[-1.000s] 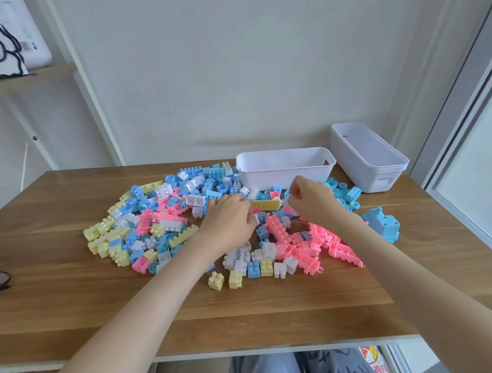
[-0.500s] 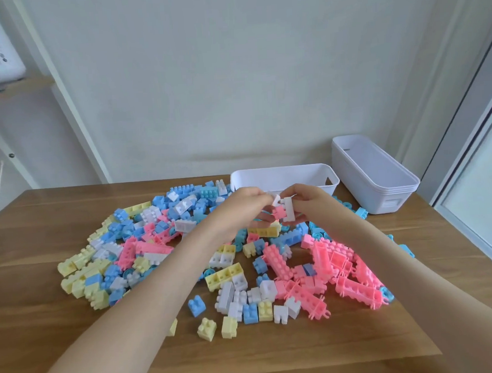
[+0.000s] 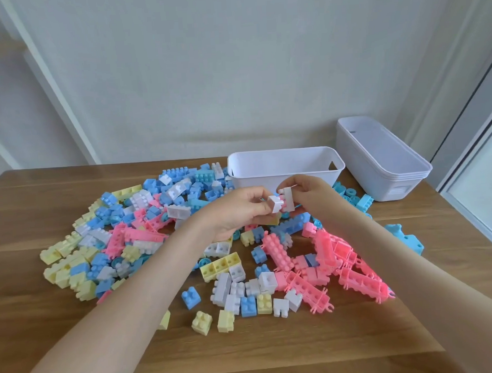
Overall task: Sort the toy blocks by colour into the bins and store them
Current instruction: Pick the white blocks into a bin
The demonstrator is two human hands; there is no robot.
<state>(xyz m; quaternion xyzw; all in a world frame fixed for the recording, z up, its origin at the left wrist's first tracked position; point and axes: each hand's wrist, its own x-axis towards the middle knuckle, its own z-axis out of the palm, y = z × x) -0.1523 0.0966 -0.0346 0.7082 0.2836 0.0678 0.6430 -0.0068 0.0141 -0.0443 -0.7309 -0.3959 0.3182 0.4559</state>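
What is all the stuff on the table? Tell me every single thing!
table: one, brown wood, under everything
open bin: one, white, at the back, just behind the hands
stacked bins: nested, count unclear, white, back right
pink blocks: many, pink, mostly front right
blue blocks: many, blue, mostly back and left
yellow blocks: many, pale yellow, mostly left and front
white blocks: many, white, scattered, some front centre
big blue piece: one, blue, right edge
small white block: one, white, in the left hand
white and pink piece: one, in the right hand
left hand: pinches the small white block
right hand: holds the white and pink piece
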